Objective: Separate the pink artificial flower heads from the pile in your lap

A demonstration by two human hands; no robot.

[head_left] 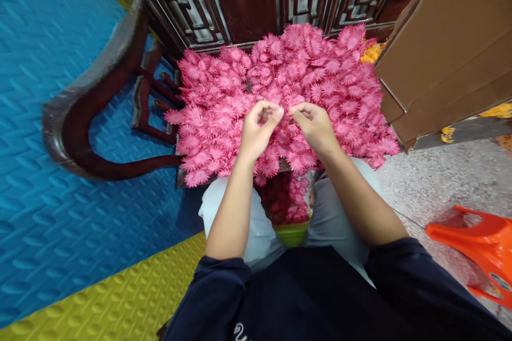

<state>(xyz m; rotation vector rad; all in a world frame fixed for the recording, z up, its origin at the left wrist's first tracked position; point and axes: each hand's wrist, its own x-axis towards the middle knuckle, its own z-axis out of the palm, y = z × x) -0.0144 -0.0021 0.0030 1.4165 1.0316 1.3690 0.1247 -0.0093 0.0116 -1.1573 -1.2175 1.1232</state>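
Observation:
In the head view, my left hand [258, 125] is raised over a thick heap of pink artificial flowers [218, 117], its thumb and index finger pinched together. Opposite it, my right hand [314, 122] also has thumb and fingers drawn together in a pinch. A small, darker pink flower piece [284, 104] shows between the two sets of fingertips. It blends with the heap behind, so its exact shape is hard to make out. The heap covers most of a dark wooden seat in front of my knees.
A curved wooden armrest [60, 138] borders the heap at left, above blue matting [36, 213]. A cardboard box [448, 48] stands at right, with yellow flowers [373, 53] beside it. A green container [293, 234] sits between my legs. An orange plastic stool [476, 234] is at lower right.

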